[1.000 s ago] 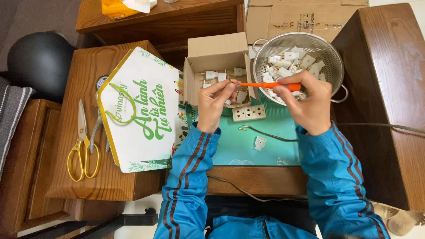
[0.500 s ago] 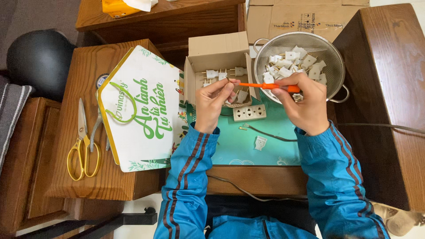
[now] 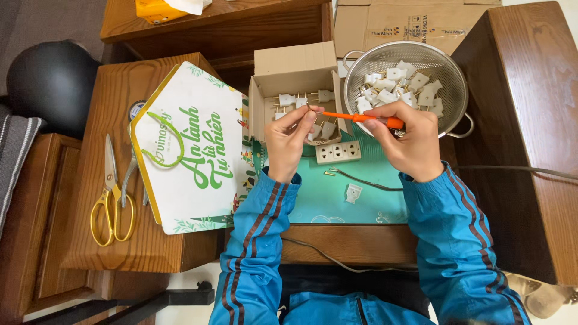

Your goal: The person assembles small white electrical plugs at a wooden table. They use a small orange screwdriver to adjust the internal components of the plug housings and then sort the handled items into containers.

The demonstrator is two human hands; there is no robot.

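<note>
Cardboard dominates twelve o'clock: a small open box (image 3: 293, 84) holding white plugs, and a larger flat carton (image 3: 415, 21) behind a metal colander (image 3: 448, 78) of more plugs. At nine o'clock a house-shaped white and green package (image 3: 189, 150) lies on a wooden table (image 3: 108, 120) beside yellow scissors (image 3: 111, 198). At centre, over a teal mat (image 3: 325, 198), the right hand (image 3: 409, 141) pinches an orange screwdriver (image 3: 355, 117), its tip meeting a small part, perhaps a screw, pinched by the left hand (image 3: 289, 141).

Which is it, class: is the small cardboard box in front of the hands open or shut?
Open: the cardboard box has its flaps up, with white plugs showing inside.
</note>
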